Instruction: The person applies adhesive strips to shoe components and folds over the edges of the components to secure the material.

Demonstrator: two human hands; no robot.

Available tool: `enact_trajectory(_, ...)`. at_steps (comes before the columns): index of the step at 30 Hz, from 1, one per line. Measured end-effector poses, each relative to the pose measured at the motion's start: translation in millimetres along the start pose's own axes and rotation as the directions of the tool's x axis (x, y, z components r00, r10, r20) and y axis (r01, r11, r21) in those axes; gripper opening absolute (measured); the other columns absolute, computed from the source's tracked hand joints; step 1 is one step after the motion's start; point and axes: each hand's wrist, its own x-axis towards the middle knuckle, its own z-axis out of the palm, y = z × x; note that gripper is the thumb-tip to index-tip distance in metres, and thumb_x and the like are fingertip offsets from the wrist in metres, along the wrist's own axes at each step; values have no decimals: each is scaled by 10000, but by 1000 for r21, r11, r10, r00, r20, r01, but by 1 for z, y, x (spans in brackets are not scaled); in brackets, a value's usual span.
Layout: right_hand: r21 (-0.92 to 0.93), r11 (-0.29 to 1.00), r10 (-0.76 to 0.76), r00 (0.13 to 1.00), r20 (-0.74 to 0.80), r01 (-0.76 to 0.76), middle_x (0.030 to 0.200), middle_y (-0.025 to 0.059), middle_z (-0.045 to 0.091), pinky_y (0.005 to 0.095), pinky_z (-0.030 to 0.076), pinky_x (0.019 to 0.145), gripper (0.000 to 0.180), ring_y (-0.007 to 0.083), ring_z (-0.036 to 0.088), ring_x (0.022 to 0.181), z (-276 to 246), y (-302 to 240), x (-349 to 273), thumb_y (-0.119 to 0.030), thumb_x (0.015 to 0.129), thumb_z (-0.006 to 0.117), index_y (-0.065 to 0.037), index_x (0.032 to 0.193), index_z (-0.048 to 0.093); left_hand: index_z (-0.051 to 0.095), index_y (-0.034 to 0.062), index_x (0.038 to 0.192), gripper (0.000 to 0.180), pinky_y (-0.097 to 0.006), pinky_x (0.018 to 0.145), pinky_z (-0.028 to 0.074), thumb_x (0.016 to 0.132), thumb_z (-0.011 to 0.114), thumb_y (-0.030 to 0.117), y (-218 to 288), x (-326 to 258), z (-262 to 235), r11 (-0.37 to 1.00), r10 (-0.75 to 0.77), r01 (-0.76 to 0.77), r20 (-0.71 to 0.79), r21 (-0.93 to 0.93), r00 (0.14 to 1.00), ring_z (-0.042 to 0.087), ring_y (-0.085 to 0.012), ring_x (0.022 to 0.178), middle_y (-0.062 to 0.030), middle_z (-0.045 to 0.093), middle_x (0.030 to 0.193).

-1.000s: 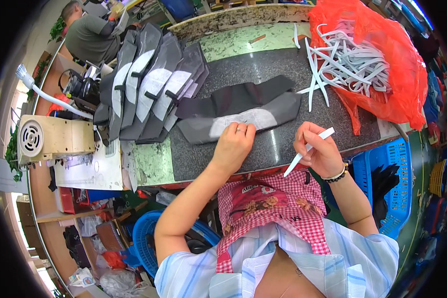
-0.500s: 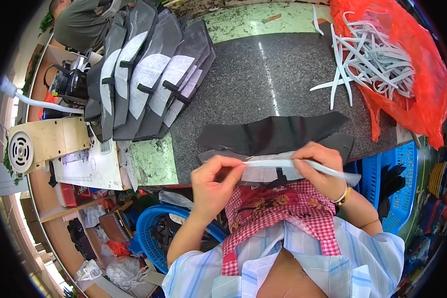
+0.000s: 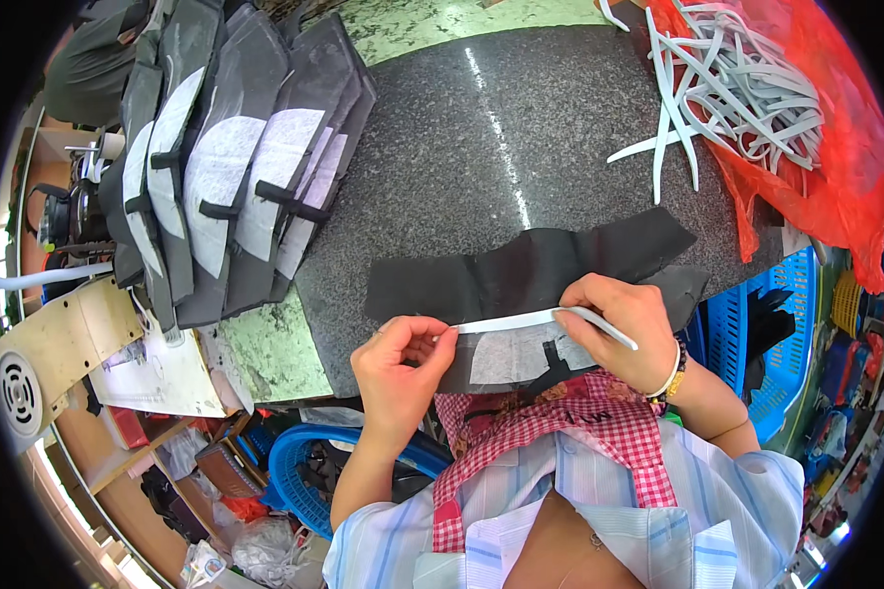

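Observation:
A thin white strip (image 3: 506,321) stretches between my two hands over a dark fabric piece (image 3: 530,275) with a white lining patch (image 3: 501,358), which lies at the near edge of the dark granite table (image 3: 521,147). My left hand (image 3: 398,368) pinches the strip's left end. My right hand (image 3: 619,329) grips the strip's right part, and its loose end sticks out past my fingers to the right.
A fanned stack of dark fabric pieces with white linings (image 3: 231,167) lies at the table's left. A red plastic bag (image 3: 835,167) holding several white strips (image 3: 746,88) sits at the far right. Blue crates (image 3: 756,334) stand beside the table; a sewing machine (image 3: 59,344) at left.
The dark piece has been drawn to the table's near edge. My right hand brought the white strip down onto it, and my left hand took hold of its other end.

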Motion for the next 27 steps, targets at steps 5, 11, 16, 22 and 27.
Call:
enact_trajectory(5,-93,994,-58,998,-11,57,787,86,639,382,507,574,163,295,652,671,6,9,-1,-163,845,705,-74,884,575,694,4,994,253,-386,778,530,773,704,128,19,-16,17,497,726,-666,155,556,670,660,-270,928,-130,679,1030)
enact_trajectory(11,97,994,-44,999,-10,45,833,119,665,344,533,622,139,280,676,711,-21,7,-19,-82,818,724,-42,937,664,673,-2,1012,294,-407,942,504,821,610,212,18,-24,58,111,669,-785,538,609,512,652,-324,1046,-197,671,1126)
enact_trajectory(16,19,988,155,965,-211,-155,833,105,681,285,545,582,131,183,691,651,-39,20,-39,-64,835,719,-16,957,705,682,4,1035,271,-416,894,529,818,601,145,30,-20,61,116,634,-776,556,620,538,656,-306,964,-172,667,1058)
enact_trajectory(22,36,985,173,964,-203,-169,812,108,659,303,544,597,106,207,689,648,-35,30,-31,-61,838,691,-23,935,675,688,67,1195,391,-413,897,509,837,606,203,38,-12,68,10,568,-749,613,663,550,603,-288,890,-126,606,1003)
enact_trajectory(27,-251,931,255,964,-74,-265,639,83,601,386,468,529,301,252,639,575,-57,35,-18,-175,785,763,-63,975,558,677,12,1146,406,-454,940,463,853,644,291,72,-16,74,286,410,-729,608,622,679,577,-315,966,-140,592,1026)
